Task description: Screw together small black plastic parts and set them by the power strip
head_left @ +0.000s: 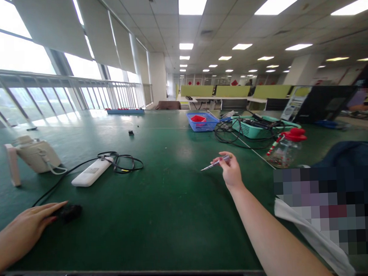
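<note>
At the green table (176,236), we're seemingly just holding: our left hand (28,230), near left, is touching a black object (72,213), grip unclear; our right hand (232,172), centre-right, is pinching a pointed tool (215,164). Moving it calls for steadiness.

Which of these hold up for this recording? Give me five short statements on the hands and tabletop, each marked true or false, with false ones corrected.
1. The right hand holds a slim metal tool. True.
2. The small black piece lies farther from the person than the white device. True.
3. The left hand rests on the white device. False: the left hand is on a blurred black object, nearer the table's front edge.
4. The bottle with the red lid stands to the right of the right hand. True.
5. The red item sits in the green basket. False: it is in the blue basket.
</note>
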The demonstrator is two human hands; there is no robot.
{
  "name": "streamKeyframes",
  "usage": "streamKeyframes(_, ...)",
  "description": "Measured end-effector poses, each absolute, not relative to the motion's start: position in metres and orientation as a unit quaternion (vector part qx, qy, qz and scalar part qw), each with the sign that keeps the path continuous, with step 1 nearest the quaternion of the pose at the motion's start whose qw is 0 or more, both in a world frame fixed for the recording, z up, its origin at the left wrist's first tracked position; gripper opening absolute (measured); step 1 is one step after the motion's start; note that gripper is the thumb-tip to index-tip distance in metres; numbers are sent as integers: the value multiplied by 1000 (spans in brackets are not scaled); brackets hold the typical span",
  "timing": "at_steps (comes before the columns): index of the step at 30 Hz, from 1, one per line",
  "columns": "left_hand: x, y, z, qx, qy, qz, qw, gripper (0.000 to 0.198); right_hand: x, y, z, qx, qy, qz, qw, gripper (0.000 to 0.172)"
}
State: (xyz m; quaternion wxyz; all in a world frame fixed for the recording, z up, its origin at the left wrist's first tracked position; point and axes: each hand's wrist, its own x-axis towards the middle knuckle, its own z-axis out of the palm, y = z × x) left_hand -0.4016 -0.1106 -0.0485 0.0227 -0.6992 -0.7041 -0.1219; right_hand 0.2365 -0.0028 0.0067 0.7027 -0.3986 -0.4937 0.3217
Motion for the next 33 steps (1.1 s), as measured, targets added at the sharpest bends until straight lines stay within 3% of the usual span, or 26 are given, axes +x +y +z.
streamKeyframes(9, -361, -130, -19, -716, -662, -211, 72, 52, 236, 0, 5, -394, -493, 319, 707, 30)
streamKeyframes(15, -339, -129, -19, -758, -626, -181, 28, 53, 236, 0, 5, -398, -492, 318, 706, 30)
streamKeyframes(25, -325, -121, -20, -734, -661, -151, 46, 65, 234, -2, 5, -401, -492, 321, 703, 32)
streamKeyframes(33, -311, -120, -16, -715, -687, -130, -16, 70, 235, 0, 4, -399, -496, 318, 702, 32)
